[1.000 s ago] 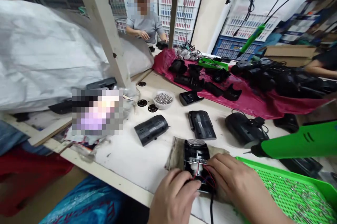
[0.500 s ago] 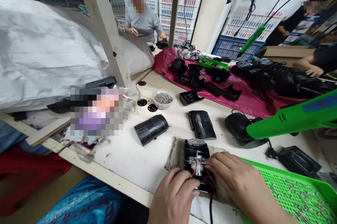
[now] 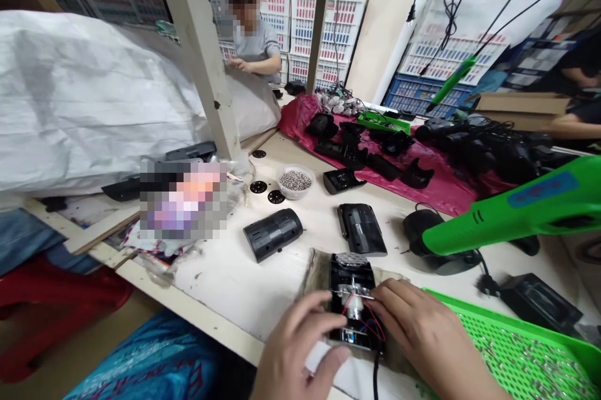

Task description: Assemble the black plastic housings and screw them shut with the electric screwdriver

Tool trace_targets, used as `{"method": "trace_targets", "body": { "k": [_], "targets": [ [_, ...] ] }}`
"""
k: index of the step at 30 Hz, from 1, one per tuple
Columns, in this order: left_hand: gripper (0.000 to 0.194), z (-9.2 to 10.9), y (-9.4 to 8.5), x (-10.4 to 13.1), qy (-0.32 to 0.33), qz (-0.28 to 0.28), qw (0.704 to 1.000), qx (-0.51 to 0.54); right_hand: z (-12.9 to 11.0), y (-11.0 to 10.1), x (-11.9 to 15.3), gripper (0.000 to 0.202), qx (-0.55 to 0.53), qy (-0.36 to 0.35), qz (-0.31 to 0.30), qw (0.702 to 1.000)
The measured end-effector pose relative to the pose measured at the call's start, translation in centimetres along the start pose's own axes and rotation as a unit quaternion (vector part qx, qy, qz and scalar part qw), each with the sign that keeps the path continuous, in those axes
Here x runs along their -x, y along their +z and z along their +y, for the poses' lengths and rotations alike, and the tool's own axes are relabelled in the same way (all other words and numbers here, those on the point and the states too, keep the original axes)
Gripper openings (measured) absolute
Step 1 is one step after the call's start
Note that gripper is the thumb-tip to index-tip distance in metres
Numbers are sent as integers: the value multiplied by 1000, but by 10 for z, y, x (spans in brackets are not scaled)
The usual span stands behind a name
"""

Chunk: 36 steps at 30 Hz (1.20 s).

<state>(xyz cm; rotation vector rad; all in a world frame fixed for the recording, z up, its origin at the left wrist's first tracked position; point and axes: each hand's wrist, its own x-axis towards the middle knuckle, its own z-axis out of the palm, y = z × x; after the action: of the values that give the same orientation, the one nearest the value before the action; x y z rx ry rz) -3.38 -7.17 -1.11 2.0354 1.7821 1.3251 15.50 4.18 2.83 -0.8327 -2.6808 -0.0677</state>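
An open black plastic housing [image 3: 336, 318] lies on a cloth pad [image 3: 310, 278] at the bench's front, a silvery mesh piece at its far end. Inside it sit a white motor-like part [image 3: 355, 307], a thin metal crosspiece and red wires [image 3: 374, 325]; a black cord leaves its near end. My right hand [image 3: 417, 325] grips the housing's right edge, fingertips at the crosspiece's end and partly hidden. My left hand [image 3: 300, 343] is open at the left side, thumb and fingers spread, index tip close to the crosspiece.
Two black housing shells [image 3: 273, 234] [image 3: 361, 229] lie beyond, near a bowl of screws [image 3: 295, 181]. A green power screwdriver [image 3: 498, 209] hangs at right above a green tray [image 3: 526, 350] of small metal parts. Black parts cover red sheeting [image 3: 441, 193]. A co-worker [image 3: 256, 43] sits opposite.
My left hand has opened and drawn back from the wires, its fingers spreading. My right hand stays at the housing's right edge. The view has shifted slightly.
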Motion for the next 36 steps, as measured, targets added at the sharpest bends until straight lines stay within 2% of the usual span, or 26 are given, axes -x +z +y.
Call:
{"method": "trace_targets", "body": {
  "k": [3, 6, 8, 9, 12, 16, 20, 32, 36],
  "targets": [
    [32, -16, -49, -24, -69, 92, 983, -144, 2, 3, 2, 46, 8, -3, 20, 1000],
    [49, -48, -100, -60, -175, 157, 925, -298, 3, 6, 5, 48, 4, 3, 23, 1000],
    [66, -74, -121, -83, -243, 162, 882, -371, 4, 8, 6, 50, -2, 9, 29, 1000],
    [73, -86, -127, -93, -294, 136, 864, -385, 4, 8, 6, 51, -4, 12, 35, 999],
    [83, -115, -131, -114, -368, 78, 838, -395, 4, 10, 6, 54, -8, 24, 55, 998],
    [86, -132, -126, -132, -404, 51, 816, -411, 5, 10, 5, 52, -23, 25, 63, 997],
    [83, -136, -123, -139, -400, 37, 804, -438, 7, 10, 5, 50, -36, 26, 64, 997],
    [84, -141, -124, -139, -410, 21, 803, -432, 8, 14, 7, 51, -38, 30, 38, 998],
    [86, -134, -127, -139, -411, 25, 807, -424, 8, 15, 7, 51, -31, 24, 36, 999]
  ]
}}
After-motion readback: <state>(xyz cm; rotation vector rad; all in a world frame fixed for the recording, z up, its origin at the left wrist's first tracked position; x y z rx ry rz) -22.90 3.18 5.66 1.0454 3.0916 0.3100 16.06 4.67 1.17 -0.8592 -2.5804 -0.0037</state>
